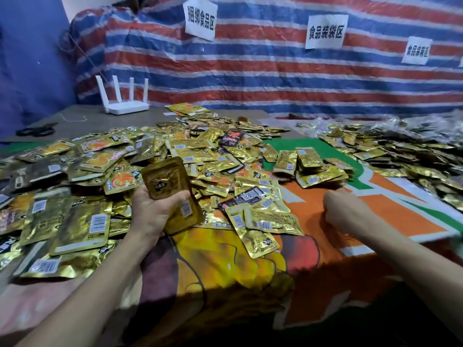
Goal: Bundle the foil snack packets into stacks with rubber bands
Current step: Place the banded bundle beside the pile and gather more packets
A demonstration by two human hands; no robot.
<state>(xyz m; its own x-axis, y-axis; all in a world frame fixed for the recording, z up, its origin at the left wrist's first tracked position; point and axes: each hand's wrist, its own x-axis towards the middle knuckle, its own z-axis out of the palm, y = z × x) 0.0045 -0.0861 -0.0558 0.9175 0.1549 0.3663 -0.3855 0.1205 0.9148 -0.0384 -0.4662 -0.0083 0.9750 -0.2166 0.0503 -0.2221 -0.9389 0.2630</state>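
Here, left hand [152, 211] raised, grip clasping packet stack [165, 180]; right hand [344, 211] clenched, knuckles up, over cloth [313, 246].

Shiny gold foil snack packets [190, 151] bore white barcode labels and orange prints; the upright stack of foil packets [164, 180] was duller bronze-gold, a few flat black packets [231, 137] among them. The printed table cloth [325, 186] was orange, green, white, yellow; the plastic tarpaulin [275, 78] striped red, blue, white.

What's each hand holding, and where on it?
Left hand grips a stack of gold foil packets around its middle, with both ends sticking out. Right hand is curled and blurred; cannot tell if it holds anything.
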